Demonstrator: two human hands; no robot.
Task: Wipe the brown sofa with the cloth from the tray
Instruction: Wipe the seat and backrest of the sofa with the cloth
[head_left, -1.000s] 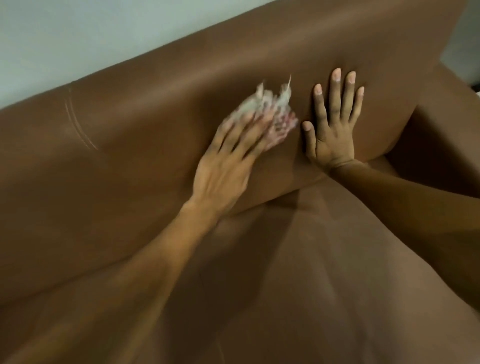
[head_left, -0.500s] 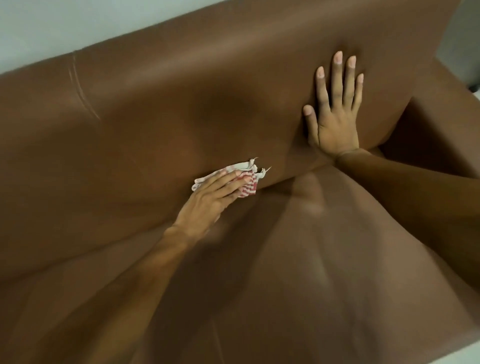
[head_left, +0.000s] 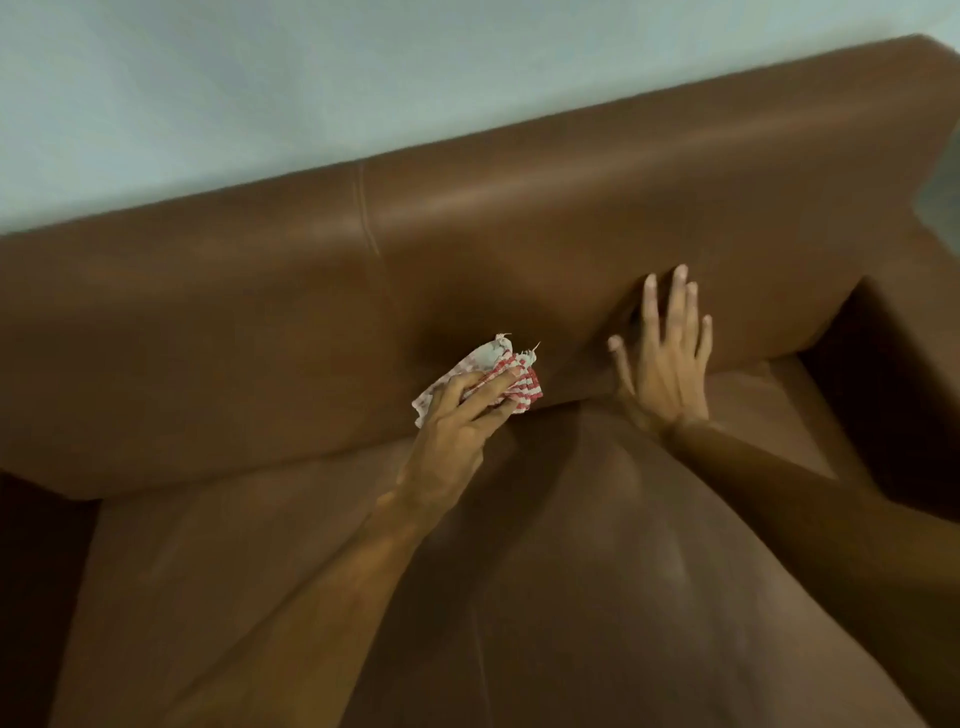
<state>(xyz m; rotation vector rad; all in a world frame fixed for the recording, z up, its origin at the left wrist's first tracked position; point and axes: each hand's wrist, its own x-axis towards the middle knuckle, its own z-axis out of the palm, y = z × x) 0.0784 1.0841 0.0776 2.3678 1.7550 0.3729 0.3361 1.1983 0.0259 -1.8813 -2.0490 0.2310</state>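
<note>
The brown sofa (head_left: 260, 312) fills most of the view, its backrest running across the middle and the seat below. My left hand (head_left: 457, 421) presses a bunched red-and-white striped cloth (head_left: 498, 371) against the lower backrest, just above the seat crease. My right hand (head_left: 667, 353) lies flat with fingers spread on the backrest to the right of the cloth, holding nothing. Part of the cloth is hidden under my fingers.
A pale wall (head_left: 260, 93) rises behind the backrest. The sofa's right armrest (head_left: 893, 374) stands at the far right, with a dark gap beside it. A vertical seam (head_left: 366, 218) marks the backrest top.
My left hand swept the cloth down the backrest from near the top to its lower edge. The view has shifted, showing more wall and the sofa's right end.
</note>
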